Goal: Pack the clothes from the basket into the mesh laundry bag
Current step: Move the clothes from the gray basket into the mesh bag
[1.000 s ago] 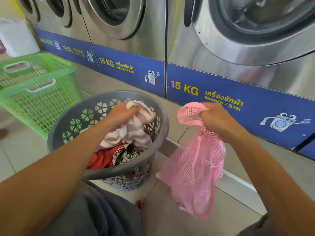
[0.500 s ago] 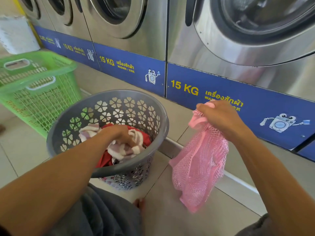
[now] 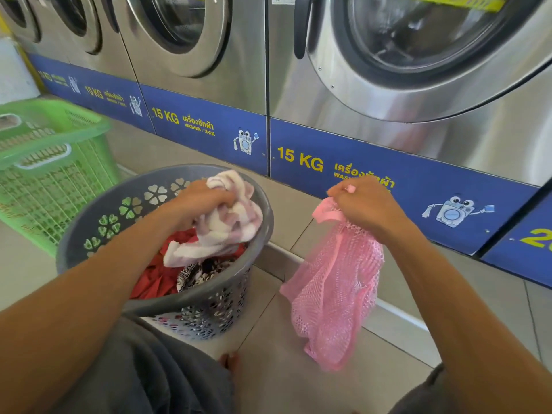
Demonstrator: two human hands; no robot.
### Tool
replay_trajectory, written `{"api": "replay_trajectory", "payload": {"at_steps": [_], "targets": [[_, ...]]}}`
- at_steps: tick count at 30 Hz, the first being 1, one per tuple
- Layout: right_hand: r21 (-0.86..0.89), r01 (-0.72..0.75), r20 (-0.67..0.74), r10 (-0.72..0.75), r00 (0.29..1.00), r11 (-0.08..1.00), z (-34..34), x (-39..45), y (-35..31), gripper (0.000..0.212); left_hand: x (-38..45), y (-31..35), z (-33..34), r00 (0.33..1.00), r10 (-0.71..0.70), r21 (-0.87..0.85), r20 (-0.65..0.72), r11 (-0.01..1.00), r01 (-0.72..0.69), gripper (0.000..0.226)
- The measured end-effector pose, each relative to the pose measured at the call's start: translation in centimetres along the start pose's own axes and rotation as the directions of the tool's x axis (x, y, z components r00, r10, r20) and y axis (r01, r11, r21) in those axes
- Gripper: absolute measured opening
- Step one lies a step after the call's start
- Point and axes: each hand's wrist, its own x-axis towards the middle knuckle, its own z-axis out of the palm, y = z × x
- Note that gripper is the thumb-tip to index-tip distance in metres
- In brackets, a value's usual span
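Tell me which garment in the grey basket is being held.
The pink-and-white striped cloth, gripped by the left hand; the red garment and black-and-white patterned one lie untouched.

Your left hand (image 3: pixel 198 201) grips a bunched pink-and-white striped garment (image 3: pixel 230 222) above the grey round basket (image 3: pixel 98 234), which also holds a red garment (image 3: pixel 155 279) and a black-and-white patterned one (image 3: pixel 200 271). Your right hand (image 3: pixel 367 204) pinches the gathered top of the pink mesh laundry bag (image 3: pixel 334 288), which hangs beside the basket over the tiled floor (image 3: pixel 283 377). A green crate-style basket (image 3: pixel 50 174) sits to the left, and steel washers (image 3: pixel 418 70) with blue "15 KG" panels (image 3: pixel 358 174) line the back.
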Motion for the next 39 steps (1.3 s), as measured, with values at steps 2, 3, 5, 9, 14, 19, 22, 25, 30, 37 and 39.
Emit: {"api": "replay_trajectory", "payload": {"at_steps": [2,3,5,9,14,19,22,25,30,37,39], "targets": [[0.047,0.004,-0.036,-0.002,0.999,0.999,-0.2,-0.2,-0.8,0.020,-0.5,0.4,-0.1,0.984,0.002,-0.183,0.178,0.983,0.031,0.023],[0.087,0.002,-0.041,0.001,0.999,0.996,-0.2,-0.3,-1.2,0.024,-0.6,0.3,-0.1,0.951,0.007,-0.243,0.310,0.967,0.072,0.033],[0.119,0.019,-0.023,-0.016,1.000,0.993,-0.3,-0.8,-1.6,0.035,-1.2,0.1,-0.1,0.871,-0.019,-0.227,0.491,0.962,0.149,0.050],[-0.009,0.041,0.027,-0.040,0.999,0.999,-0.5,-1.2,-1.2,0.028,-2.4,0.2,0.5,0.722,-0.075,-0.035,0.688,0.990,0.137,0.066],[-0.188,0.002,-0.065,-0.014,0.998,0.982,-1.3,-1.0,-0.1,0.017,-3.0,0.5,0.2,0.691,-0.173,0.145,0.701,0.984,0.099,0.075],[-0.091,-0.018,-0.141,0.005,0.990,0.996,-2.3,-1.4,-0.2,0.035,-3.5,1.1,0.4,0.727,-0.176,0.208,0.664,0.977,0.047,0.054],[-0.060,0.009,-0.087,-0.015,0.996,0.998,-2.5,-2.0,-0.4,0.044,-3.2,1.5,0.2,0.825,-0.040,0.132,0.564,0.990,-0.042,0.030],[-0.087,0.011,-0.031,-0.014,0.999,0.996,-2.5,-2.3,-0.3,0.048,-2.7,1.9,-0.9,0.894,0.075,-0.113,0.442,0.993,-0.027,0.012],[-0.098,-0.022,-0.087,0.013,0.996,0.995,-2.3,-1.5,0.2,0.032,-2.7,2.5,-1.1,0.848,0.076,-0.279,0.525,0.956,0.087,0.021],[0.006,-0.044,-0.236,0.044,0.971,0.999,-2.5,-1.2,0.5,0.025,-3.9,3.7,2.7,0.801,0.098,0.215,0.590,0.938,-0.273,0.033],[0.047,-0.040,-0.252,0.051,0.966,0.998,-2.5,-1.2,0.6,0.021,-4.2,4.1,2.9,0.795,0.030,0.281,0.606,0.927,-0.249,0.035]]}}
